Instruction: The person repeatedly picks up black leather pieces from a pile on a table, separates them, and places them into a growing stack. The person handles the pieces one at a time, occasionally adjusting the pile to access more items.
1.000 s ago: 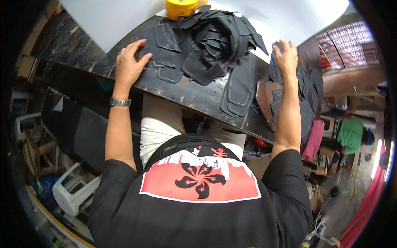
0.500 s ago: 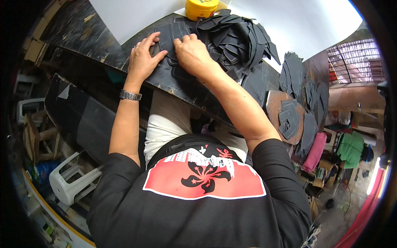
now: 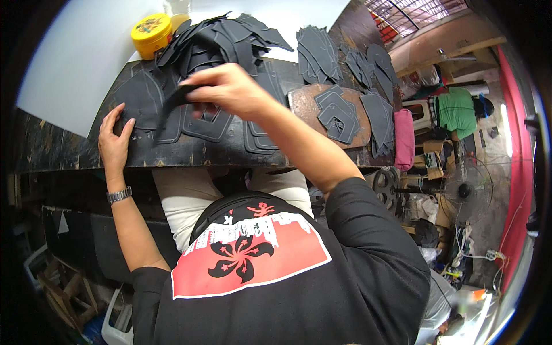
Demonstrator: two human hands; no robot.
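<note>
My right hand [image 3: 227, 89] is raised over the black worktable [image 3: 190, 152] and pinches a dark cut leather piece [image 3: 172, 102] that hangs from its fingers. My left hand [image 3: 114, 141] lies flat with fingers spread on a large dark sheet [image 3: 144, 98] marked with outlined shapes, near the table's front left edge. A heap of dark cut pieces [image 3: 230, 37] sits just behind the right hand.
A yellow round tin [image 3: 150, 34] stands at the back left. More dark cut pieces lie on a brown board [image 3: 302, 100] and in stacks [image 3: 319, 52] to the right. A pink pouch [image 3: 403, 138], a fan [image 3: 463, 192] and clutter fill the floor at right.
My right hand has lifted off the sheet with a dark piece in its fingers. My left hand has slid to the front left of the sheet. The view has turned to the right.
</note>
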